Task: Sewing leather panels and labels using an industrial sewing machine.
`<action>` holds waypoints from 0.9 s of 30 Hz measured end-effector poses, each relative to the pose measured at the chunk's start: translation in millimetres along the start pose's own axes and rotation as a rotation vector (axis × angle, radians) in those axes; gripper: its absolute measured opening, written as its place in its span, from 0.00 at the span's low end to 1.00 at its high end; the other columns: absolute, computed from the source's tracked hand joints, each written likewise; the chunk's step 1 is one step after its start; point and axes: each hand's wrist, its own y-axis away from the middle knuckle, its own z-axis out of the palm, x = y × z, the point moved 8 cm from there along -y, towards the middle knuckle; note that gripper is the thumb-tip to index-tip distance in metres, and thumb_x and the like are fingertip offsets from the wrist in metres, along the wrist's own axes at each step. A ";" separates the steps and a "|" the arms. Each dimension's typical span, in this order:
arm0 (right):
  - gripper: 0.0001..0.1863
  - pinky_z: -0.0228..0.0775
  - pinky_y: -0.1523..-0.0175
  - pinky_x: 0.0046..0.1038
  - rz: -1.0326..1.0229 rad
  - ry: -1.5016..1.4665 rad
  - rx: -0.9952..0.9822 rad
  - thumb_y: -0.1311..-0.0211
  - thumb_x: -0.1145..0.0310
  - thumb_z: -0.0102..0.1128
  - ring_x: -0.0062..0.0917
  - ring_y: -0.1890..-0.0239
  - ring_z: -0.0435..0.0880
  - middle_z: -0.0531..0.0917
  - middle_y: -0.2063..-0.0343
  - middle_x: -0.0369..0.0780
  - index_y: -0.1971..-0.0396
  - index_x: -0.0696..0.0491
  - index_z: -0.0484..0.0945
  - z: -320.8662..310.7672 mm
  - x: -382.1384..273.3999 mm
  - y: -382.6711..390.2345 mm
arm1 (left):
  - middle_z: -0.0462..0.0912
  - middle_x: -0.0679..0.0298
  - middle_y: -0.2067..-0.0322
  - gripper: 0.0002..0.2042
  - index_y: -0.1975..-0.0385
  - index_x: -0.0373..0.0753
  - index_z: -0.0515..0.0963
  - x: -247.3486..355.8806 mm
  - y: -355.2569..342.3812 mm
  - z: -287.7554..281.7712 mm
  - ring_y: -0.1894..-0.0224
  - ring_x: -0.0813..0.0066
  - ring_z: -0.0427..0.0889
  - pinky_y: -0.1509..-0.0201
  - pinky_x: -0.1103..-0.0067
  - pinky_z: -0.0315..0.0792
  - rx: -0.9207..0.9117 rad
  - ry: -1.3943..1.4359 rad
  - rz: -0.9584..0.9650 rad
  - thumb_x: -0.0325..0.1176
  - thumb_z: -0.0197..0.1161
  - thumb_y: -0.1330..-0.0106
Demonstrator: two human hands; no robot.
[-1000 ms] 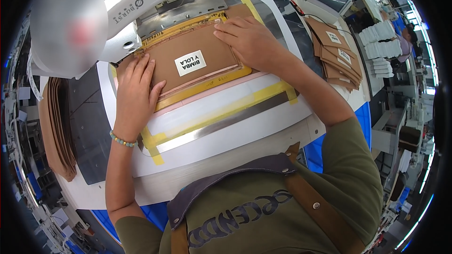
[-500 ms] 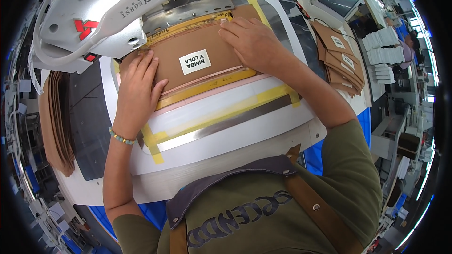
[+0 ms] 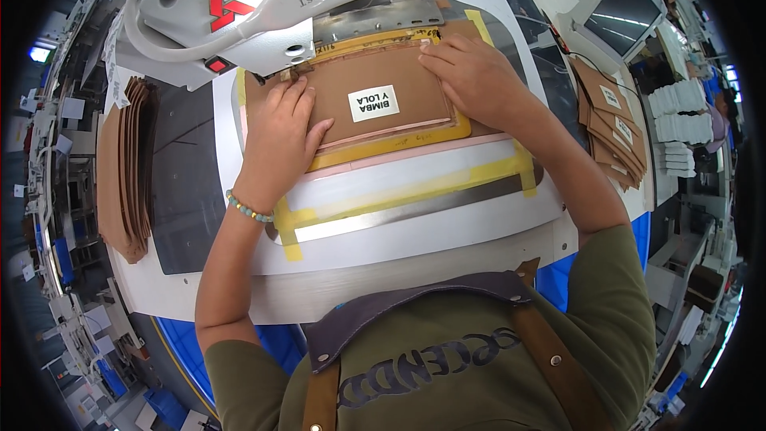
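A flat brown panel (image 3: pixel 327 92) with a white label (image 3: pixel 373 103) on it lies in a yellow-edged frame (image 3: pixel 375 146), close to the sewing machine head (image 3: pixel 227 12). My left hand (image 3: pixel 279 140) rests on the panel's left end, its fingers stretched toward the machine and its thumb apart. On the right end lies my right hand (image 3: pixel 471 84), fingers extended flat and slightly bent near the frame's far right corner. Neither hand grasps anything. A beaded bracelet (image 3: pixel 249 207) circles my left wrist.
Under the frame is a white sheet (image 3: pixel 423 230) with yellow tape strips. Brown panels stand stacked (image 3: pixel 124 168) on the left. Labelled brown pieces (image 3: pixel 606 124) lie at the right, below a screen (image 3: pixel 625 13). The white lever arm (image 3: pixel 319 0) reaches over the machine.
The whole view has shifted, so the machine, frame and hands appear farther right. Both hands keep nearly the same places on the panel.
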 end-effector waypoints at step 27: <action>0.11 0.79 0.47 0.32 -0.221 -0.101 0.143 0.43 0.67 0.71 0.30 0.49 0.84 0.89 0.57 0.34 0.61 0.53 0.88 46.1 -1.4 -4.1 | 0.76 0.50 0.29 0.21 0.33 0.34 0.78 58.8 -28.8 67.7 0.28 0.45 0.73 0.25 0.59 0.69 -0.112 0.079 -0.020 0.34 0.63 0.23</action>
